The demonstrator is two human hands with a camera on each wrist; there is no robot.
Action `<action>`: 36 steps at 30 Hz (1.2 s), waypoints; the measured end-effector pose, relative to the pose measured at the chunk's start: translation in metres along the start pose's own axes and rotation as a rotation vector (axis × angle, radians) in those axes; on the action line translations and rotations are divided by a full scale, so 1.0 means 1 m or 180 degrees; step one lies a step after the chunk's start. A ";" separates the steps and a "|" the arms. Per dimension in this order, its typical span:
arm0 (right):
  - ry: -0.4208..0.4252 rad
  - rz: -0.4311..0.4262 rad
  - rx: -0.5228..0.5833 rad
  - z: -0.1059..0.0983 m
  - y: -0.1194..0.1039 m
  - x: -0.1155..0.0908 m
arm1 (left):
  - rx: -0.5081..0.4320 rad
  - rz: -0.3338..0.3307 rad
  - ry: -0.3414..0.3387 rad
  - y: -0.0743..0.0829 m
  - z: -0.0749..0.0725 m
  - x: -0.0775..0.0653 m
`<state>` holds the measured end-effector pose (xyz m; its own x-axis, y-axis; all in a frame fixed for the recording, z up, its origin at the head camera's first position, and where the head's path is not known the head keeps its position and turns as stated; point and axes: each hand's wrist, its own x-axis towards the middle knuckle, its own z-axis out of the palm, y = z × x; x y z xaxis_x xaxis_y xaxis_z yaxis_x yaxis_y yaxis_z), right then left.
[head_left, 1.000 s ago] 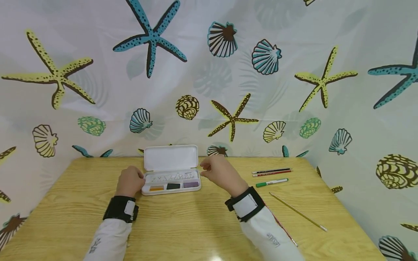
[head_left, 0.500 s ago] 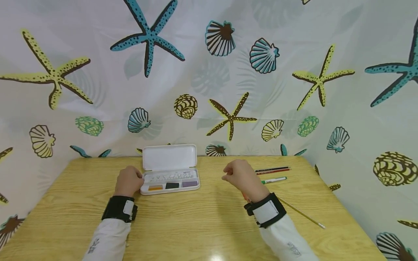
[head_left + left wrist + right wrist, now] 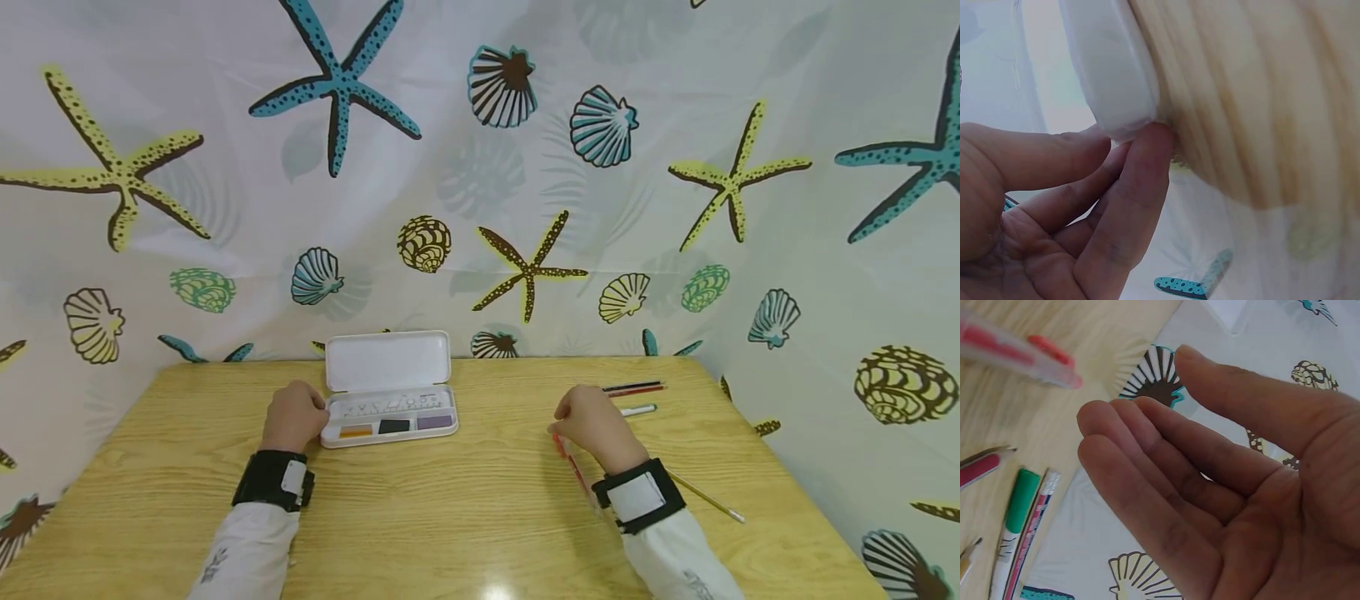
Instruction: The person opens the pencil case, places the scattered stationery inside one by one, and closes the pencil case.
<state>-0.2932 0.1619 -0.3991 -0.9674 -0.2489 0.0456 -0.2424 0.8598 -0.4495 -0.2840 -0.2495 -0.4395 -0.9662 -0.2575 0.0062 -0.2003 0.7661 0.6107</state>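
A white pencil case (image 3: pixel 388 360) lies with its lid raised at the back of the table. Inside are a clear ruler (image 3: pixel 382 404) and small orange (image 3: pixel 356 432), black (image 3: pixel 393 427) and purple (image 3: pixel 434 422) blocks. My left hand (image 3: pixel 292 417) pinches the case's left end; in the left wrist view, thumb and fingertips meet at its white edge. My right hand (image 3: pixel 596 425) hovers over a red pen (image 3: pixel 576 471), holding nothing. The right wrist view has its fingers (image 3: pixel 1129 469) loosely bent and the thumb apart, with the pen's clear barrel and red clip (image 3: pixel 1052 350) off to one side.
Right of my right hand lie a black pencil (image 3: pixel 633 387), a red pencil (image 3: pixel 637 390) and a green-capped marker (image 3: pixel 640 409). A yellow pencil (image 3: pixel 708 497) sits nearer, partly behind the wrist. A patterned cloth (image 3: pixel 480 183) rises behind the table.
My right hand has moved from beside the case's right end rightward and toward me, reaching the red pen. The left hand keeps its hold on the case.
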 end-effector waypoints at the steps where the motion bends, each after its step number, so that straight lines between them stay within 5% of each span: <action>1: 0.0011 0.0013 -0.0017 0.001 0.002 0.000 | -0.0002 -0.0003 -0.0007 0.000 0.000 0.000; 14: 0.0032 0.0151 -0.0072 0.014 0.023 -0.005 | 0.0009 0.0002 -0.0021 -0.001 0.000 0.003; 36: -0.0031 0.0203 -0.0363 0.029 0.024 -0.009 | -0.0022 0.0055 -0.0005 0.000 -0.003 -0.001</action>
<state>-0.2881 0.1720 -0.4358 -0.9805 -0.1961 0.0113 -0.1878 0.9189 -0.3470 -0.2823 -0.2505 -0.4370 -0.9698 -0.2434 0.0156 -0.1824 0.7664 0.6159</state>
